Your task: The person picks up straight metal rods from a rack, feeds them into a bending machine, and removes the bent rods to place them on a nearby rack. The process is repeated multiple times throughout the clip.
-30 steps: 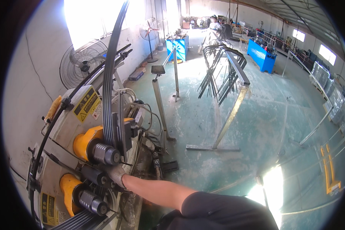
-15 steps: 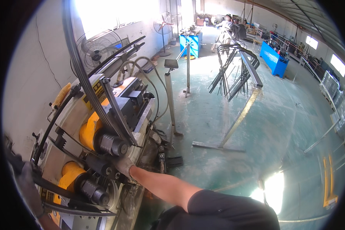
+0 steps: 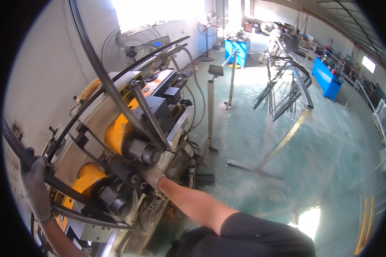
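Observation:
My left hand, in a grey work glove, is closed round a dark curved metal bar at the left. The bar slants down toward the rollers of a bending machine. My right hand, gloved too, reaches in beside the machine's black rollers; its fingers are hidden and I cannot tell what they touch. Two yellow housings carry the roller shafts. Another long dark curved bar rises from the rollers past the top of the view. A coiled spring stands next to it.
A wall fan is behind the machine. Metal stands rise from the green floor. Bent thin bars hang on a rack. Blue cabinets stand farther off, and another person is at the back.
The view has turned, so the machine and stands sit farther right in the picture. My left hand shows more fully on the bar; my right hand stays beside the rollers.

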`<state>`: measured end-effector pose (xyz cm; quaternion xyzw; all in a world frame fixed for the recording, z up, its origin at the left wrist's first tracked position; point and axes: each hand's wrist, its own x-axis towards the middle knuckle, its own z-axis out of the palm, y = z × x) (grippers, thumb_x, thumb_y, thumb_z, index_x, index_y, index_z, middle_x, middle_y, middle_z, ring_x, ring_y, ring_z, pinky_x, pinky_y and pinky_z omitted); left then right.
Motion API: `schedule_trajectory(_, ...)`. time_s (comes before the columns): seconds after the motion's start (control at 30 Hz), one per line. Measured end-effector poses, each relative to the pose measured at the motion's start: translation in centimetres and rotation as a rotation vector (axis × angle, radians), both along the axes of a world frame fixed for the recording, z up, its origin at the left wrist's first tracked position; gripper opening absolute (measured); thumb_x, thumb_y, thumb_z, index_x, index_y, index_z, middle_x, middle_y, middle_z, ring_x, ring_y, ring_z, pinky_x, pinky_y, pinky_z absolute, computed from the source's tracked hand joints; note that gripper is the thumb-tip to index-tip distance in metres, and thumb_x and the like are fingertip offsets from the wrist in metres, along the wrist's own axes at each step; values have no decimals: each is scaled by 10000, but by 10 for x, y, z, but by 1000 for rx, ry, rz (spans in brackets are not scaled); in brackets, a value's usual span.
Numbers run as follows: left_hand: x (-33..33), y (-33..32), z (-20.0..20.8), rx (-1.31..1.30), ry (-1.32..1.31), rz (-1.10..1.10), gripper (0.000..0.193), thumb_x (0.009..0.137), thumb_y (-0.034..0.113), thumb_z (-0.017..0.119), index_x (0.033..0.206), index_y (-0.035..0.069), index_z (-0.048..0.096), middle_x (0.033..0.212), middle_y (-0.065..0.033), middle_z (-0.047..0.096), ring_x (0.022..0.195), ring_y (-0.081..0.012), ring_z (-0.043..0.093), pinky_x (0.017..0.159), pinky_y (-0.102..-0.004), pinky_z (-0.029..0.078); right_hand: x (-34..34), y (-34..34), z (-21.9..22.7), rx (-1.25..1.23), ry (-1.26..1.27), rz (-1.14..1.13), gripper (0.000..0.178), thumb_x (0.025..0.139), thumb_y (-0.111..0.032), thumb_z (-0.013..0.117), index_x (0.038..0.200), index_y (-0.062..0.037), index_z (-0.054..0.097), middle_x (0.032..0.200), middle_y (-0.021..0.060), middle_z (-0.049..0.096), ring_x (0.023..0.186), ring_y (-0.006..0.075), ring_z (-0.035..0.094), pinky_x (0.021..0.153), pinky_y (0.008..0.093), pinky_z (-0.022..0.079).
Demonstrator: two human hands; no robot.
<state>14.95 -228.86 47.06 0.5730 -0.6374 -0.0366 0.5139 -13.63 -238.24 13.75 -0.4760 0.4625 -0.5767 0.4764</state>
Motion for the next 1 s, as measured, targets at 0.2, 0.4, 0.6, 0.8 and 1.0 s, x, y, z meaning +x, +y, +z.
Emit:
schedule_trajectory(0.2, -22, 13, 10, 36, 84, -27, 499, 1036, 231, 740, 1407, -80, 619, 1021, -85, 675, 920, -167, 672, 881, -320, 553, 6, -12, -13, 170, -172, 34, 430, 1035, -287, 792, 1368, -17, 759, 1230, 114, 800, 1063, 200, 748, 936, 379, 588)
schedule_trajectory(0.4, -46, 22, 17, 7, 72, 78, 432, 1051, 232, 727, 1364, -52, 636, 1013, -76, 675, 903, -166, 678, 831, -336, 566, 2, 1, 6, 193, -287, 40, 393, 1007, -241, 809, 1333, -26, 765, 1185, 90, 791, 1002, 182, 731, 893, 367, 576)
schedule_trajectory(0.6, -56, 26, 27, -8, 9, 130, 411, 1031, 214, 754, 1324, -54, 646, 957, -75, 689, 859, -157, 673, 787, -336, 556, 2, 2, 9, 197, -261, 43, 424, 1017, -260, 798, 1364, -18, 755, 1223, 105, 795, 1060, 195, 734, 937, 369, 569)
schedule_trajectory(0.8, -64, 27, 44, -31, 66, 152, 455, 1023, 242, 757, 1341, -65, 652, 977, -85, 699, 872, -164, 672, 801, -337, 552, 3, 5, 16, 174, -242, -7, 455, 1033, -298, 783, 1387, -15, 751, 1295, 144, 803, 1148, 263, 756, 1011, 407, 556)
schedule_trajectory(1.0, -61, 15, 60, -104, 44, 246, 485, 1018, 253, 736, 1367, -76, 668, 991, -82, 682, 887, -177, 657, 827, -340, 541, -4, 15, 25, 186, -170, 15, 563, 1021, -414, 793, 1412, -12, 743, 1304, 172, 801, 1180, 295, 764, 1015, 432, 562)
